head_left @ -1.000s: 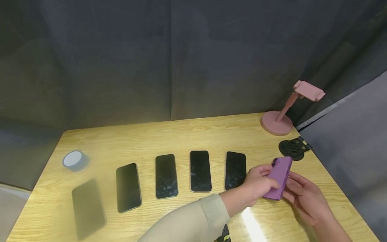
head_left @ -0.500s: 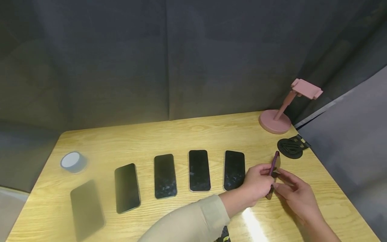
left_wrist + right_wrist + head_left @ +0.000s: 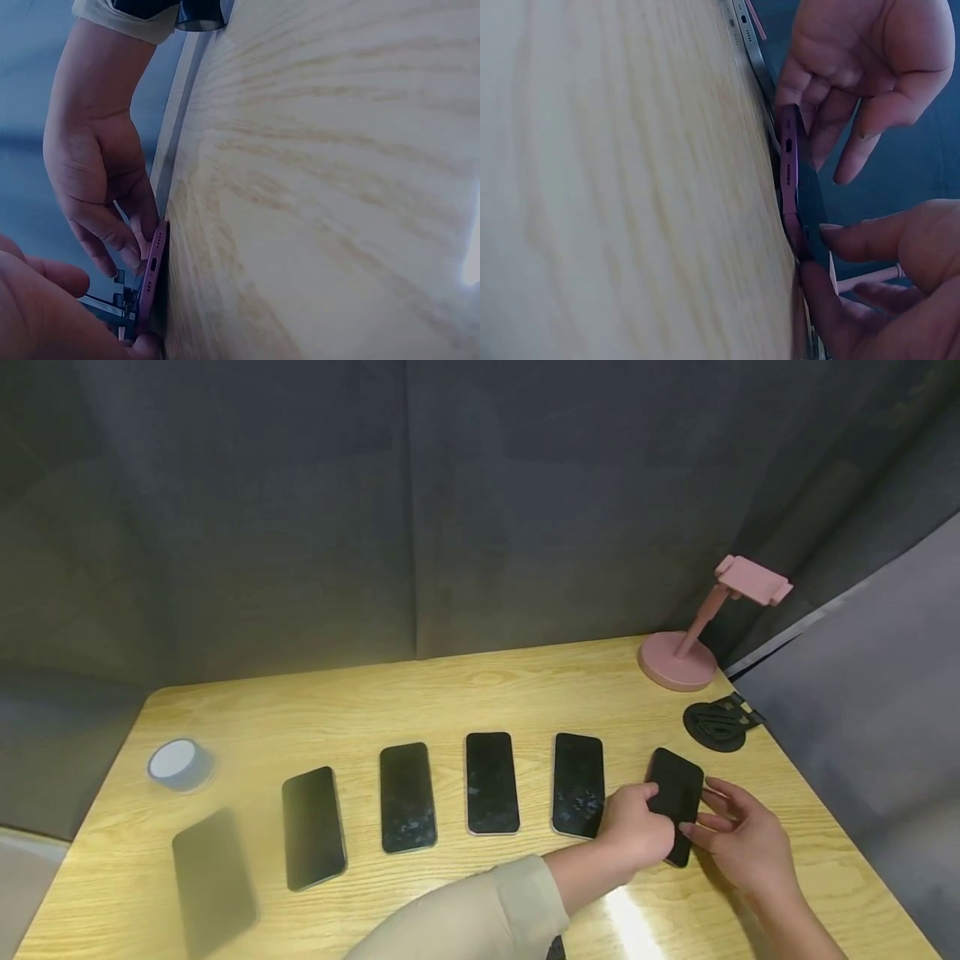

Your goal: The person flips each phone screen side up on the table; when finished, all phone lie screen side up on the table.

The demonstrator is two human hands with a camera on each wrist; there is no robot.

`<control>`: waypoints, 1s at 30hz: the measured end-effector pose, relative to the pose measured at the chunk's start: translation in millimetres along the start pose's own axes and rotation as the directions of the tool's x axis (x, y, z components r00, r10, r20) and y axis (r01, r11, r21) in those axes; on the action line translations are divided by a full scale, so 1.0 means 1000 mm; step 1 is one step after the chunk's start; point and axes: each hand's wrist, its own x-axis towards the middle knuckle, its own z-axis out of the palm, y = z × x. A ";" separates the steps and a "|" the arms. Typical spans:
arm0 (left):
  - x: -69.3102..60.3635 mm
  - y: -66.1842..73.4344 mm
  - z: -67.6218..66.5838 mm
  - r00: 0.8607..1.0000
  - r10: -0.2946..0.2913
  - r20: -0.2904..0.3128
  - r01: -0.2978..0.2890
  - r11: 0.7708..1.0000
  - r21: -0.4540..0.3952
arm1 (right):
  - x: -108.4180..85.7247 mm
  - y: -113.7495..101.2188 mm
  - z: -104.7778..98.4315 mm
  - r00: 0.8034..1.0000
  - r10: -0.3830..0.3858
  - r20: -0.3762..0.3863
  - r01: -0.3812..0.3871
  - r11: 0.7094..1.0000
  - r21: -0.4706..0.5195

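Note:
A purple-framed smartphone, its dark screen facing up, lies at or just above the tabletop between both hands. My left hand holds its left edge, partly covering the lower corner. On the opposite long edge, my right hand pinches the phone, thumb over the screen side. The charging port end of the phone shows in the right wrist view, close to the wood. Left of the hands, another smartphone lies flat, screen up, its lower corner near my left wrist.
More dark-screened phones lie in a row leftward, including a phone mid-table. A round white-topped object sits far left, blurred. A pink phone stand stands at back right, with a flat black folding stand before it near the table's right edge.
The purple phone has turned over, from its purple back showing, through edge-on, to its dark screen facing up. My right hand has shifted slightly left and taken the phone's right edge.

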 end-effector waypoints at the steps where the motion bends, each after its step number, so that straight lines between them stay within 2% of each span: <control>1: 0.000 0.000 -0.001 1.000 -0.002 -0.008 0.002 1.000 0.004 | 0.001 0.000 0.000 1.000 0.007 0.007 -0.007 1.000 0.012; 4: 0.000 -0.001 -0.003 1.000 0.004 -0.024 -0.004 1.000 0.013 | 0.006 0.002 0.001 0.999 0.021 0.028 -0.022 0.999 0.046; 8: 0.000 0.000 -0.004 1.000 0.010 -0.010 -0.010 1.000 0.015 | 0.012 0.004 0.002 1.000 0.007 0.028 -0.008 0.999 0.043; 16: 0.004 0.002 -0.001 0.998 0.002 0.056 -0.003 1.000 0.027 | 0.018 0.008 -0.003 0.999 -0.024 0.029 0.024 1.000 -0.016; 23: 0.007 0.002 -0.004 0.994 0.039 0.097 -0.042 0.999 0.026 | 0.023 0.008 -0.011 0.998 0.027 0.055 -0.025 0.999 -0.025; 25: 0.005 0.002 -0.008 0.991 0.066 0.115 -0.070 0.997 0.032 | 0.025 0.006 -0.013 0.997 0.042 0.057 -0.040 0.998 -0.051; 27: -0.001 0.003 -0.018 0.986 0.099 0.136 -0.105 0.994 0.038 | 0.026 0.003 -0.016 0.997 0.047 0.054 -0.042 0.994 -0.101; 30: -0.019 0.005 -0.046 0.970 0.170 0.174 -0.179 0.983 0.037 | 0.021 -0.006 -0.018 0.999 0.034 0.037 -0.028 0.986 -0.163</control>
